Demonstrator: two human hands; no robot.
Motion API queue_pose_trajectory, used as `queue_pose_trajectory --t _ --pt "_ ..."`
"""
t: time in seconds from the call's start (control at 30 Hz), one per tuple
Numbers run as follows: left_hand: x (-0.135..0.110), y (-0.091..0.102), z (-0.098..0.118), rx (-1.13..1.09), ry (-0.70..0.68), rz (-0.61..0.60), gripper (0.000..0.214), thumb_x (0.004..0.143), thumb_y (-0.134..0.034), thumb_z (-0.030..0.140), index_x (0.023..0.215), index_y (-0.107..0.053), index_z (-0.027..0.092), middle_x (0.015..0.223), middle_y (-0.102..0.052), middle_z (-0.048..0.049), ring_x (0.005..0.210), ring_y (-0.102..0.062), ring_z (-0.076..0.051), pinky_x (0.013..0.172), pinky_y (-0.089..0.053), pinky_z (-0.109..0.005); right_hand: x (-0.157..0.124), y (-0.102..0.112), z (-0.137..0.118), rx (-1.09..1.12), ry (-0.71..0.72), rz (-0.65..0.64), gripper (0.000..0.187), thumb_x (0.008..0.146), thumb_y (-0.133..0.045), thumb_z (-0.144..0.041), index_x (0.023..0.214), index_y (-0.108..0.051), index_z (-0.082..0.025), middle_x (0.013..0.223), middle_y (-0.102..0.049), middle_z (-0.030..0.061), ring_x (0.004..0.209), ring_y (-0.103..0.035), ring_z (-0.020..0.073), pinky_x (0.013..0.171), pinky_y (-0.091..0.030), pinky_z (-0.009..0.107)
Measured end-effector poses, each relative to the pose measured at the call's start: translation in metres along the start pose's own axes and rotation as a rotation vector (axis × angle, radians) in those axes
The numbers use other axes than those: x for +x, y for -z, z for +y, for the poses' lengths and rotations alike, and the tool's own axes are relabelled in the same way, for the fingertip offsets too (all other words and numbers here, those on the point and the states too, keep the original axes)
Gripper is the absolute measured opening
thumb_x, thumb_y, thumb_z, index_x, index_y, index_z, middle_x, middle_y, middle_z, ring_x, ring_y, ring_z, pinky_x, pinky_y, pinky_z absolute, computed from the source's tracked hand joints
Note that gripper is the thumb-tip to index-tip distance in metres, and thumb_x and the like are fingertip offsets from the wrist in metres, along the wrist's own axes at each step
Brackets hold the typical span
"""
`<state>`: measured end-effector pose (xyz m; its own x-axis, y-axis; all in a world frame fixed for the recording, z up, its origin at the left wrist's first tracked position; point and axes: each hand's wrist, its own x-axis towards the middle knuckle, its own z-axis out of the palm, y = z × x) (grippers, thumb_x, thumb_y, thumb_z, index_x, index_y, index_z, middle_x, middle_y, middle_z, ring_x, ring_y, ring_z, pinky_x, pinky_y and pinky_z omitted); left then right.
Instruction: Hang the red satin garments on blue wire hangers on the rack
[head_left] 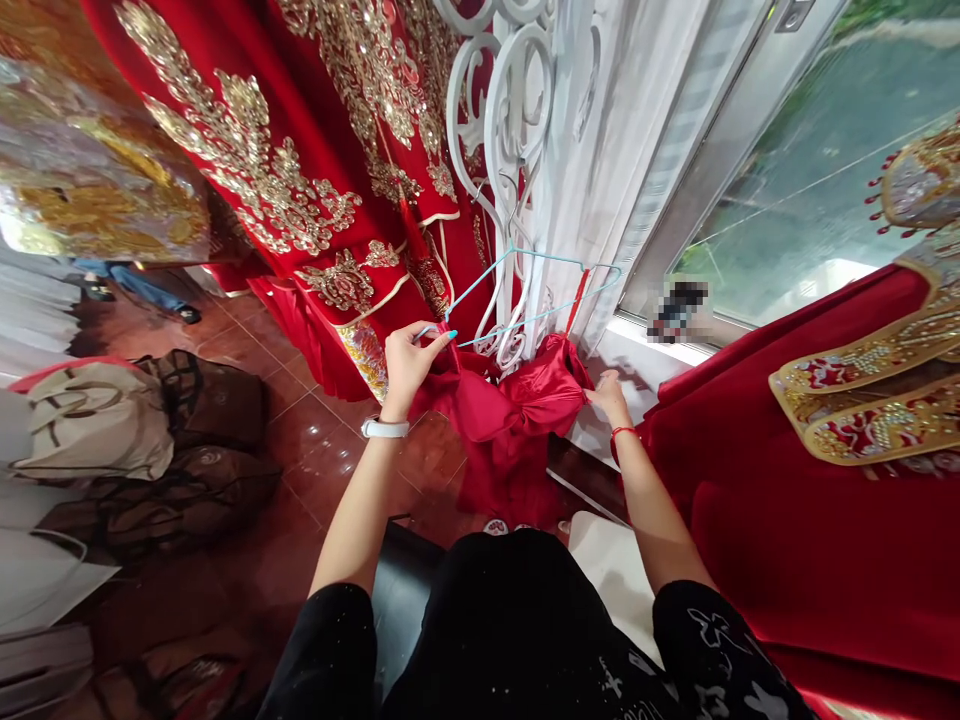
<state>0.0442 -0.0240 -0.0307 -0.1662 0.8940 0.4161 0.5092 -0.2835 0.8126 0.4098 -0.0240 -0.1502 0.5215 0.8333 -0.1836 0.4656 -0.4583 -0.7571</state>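
Observation:
A red satin dress hangs in front of me from a thin light blue hanger, its skirt falling towards the floor. My left hand is closed in a pinch at the dress's left strap, right by the hanger's left corner. On the other side, my right hand grips the edge of the bodice between thumb and fingers. A thin red strap runs up to the hanger's right end. The hanger's hook is by a white scrolled metal stand.
Red gowns with gold embroidery hang at the left. Brown bags and a beige bag lie on the tiled floor. A red velvet garment with a gold beaded collar stands right, near a window. A white stool is close by.

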Motion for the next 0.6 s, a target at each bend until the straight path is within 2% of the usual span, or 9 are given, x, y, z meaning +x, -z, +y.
queue_pose_trajectory --t 0.1,0.17,0.27,0.33,0.4,0.47,0.6 --pt "0.005 0.003 -0.003 -0.026 -0.016 -0.043 0.033 0.078 -0.077 0.049 0.073 -0.065 0.018 0.069 -0.062 0.0000 0.062 -0.046 -0.012 0.060 -0.039 -0.025 0.008 0.013 0.008 0.048 -0.049 0.000 0.024 0.065 -0.072 -0.016 0.085 -0.061 -0.022 0.091 -0.069 0.0096 0.107 -0.070 0.0316 0.105 -0.051 0.049" --pt "0.009 0.005 -0.003 -0.054 -0.020 -0.083 0.036 0.076 -0.077 0.051 0.069 -0.061 0.019 0.067 -0.059 -0.0001 0.064 -0.047 -0.012 0.061 -0.041 -0.025 0.014 0.028 0.004 0.098 -0.031 -0.013 0.010 0.073 -0.066 -0.018 0.072 -0.057 -0.023 0.076 -0.068 0.0073 0.097 -0.073 0.0295 0.100 -0.055 0.047" --pt "0.016 0.008 -0.004 -0.101 -0.018 -0.143 0.040 0.074 -0.077 0.052 0.066 -0.058 0.018 0.065 -0.056 0.0002 0.063 -0.048 -0.012 0.060 -0.040 -0.025 0.027 0.058 -0.008 0.238 -0.003 -0.068 0.014 0.082 -0.056 -0.021 0.068 -0.058 -0.023 0.069 -0.068 0.0045 0.077 -0.074 0.0219 0.087 -0.062 0.039" --pt "0.019 0.010 -0.005 -0.126 -0.019 -0.167 0.042 0.072 -0.078 0.053 0.064 -0.057 0.018 0.064 -0.055 0.0004 0.063 -0.048 -0.012 0.059 -0.040 -0.025 0.037 0.077 -0.015 0.484 0.035 -0.113 0.014 0.082 -0.055 -0.020 0.070 -0.060 -0.023 0.068 -0.067 0.0022 0.070 -0.072 0.0174 0.082 -0.064 0.034" --pt "0.022 0.011 -0.007 -0.147 -0.022 -0.178 0.041 0.071 -0.079 0.053 0.064 -0.059 0.017 0.064 -0.056 0.0000 0.063 -0.049 -0.012 0.060 -0.041 -0.025 0.044 0.089 -0.021 0.780 0.105 -0.122 0.007 0.079 -0.061 -0.022 0.073 -0.064 -0.022 0.070 -0.068 0.0012 0.072 -0.073 0.0156 0.082 -0.064 0.032" --pt "0.026 0.011 -0.010 -0.166 -0.024 -0.183 0.039 0.069 -0.080 0.052 0.067 -0.064 0.017 0.066 -0.061 -0.0012 0.064 -0.051 -0.013 0.062 -0.044 -0.026 0.047 0.094 -0.025 0.956 0.208 -0.074 0.004 0.077 -0.068 -0.025 0.079 -0.069 -0.022 0.080 -0.073 0.0029 0.083 -0.075 0.0161 0.085 -0.065 0.032" --pt "0.034 0.008 -0.013 -0.179 -0.002 -0.191 0.037 0.065 -0.082 0.050 0.075 -0.072 0.015 0.071 -0.068 -0.0035 0.067 -0.056 -0.015 0.064 -0.047 -0.028 0.052 0.085 -0.037 1.026 0.377 0.205 0.019 0.072 -0.080 -0.033 0.086 -0.074 -0.022 0.100 -0.078 0.0060 0.100 -0.078 0.0200 0.089 -0.065 0.036"
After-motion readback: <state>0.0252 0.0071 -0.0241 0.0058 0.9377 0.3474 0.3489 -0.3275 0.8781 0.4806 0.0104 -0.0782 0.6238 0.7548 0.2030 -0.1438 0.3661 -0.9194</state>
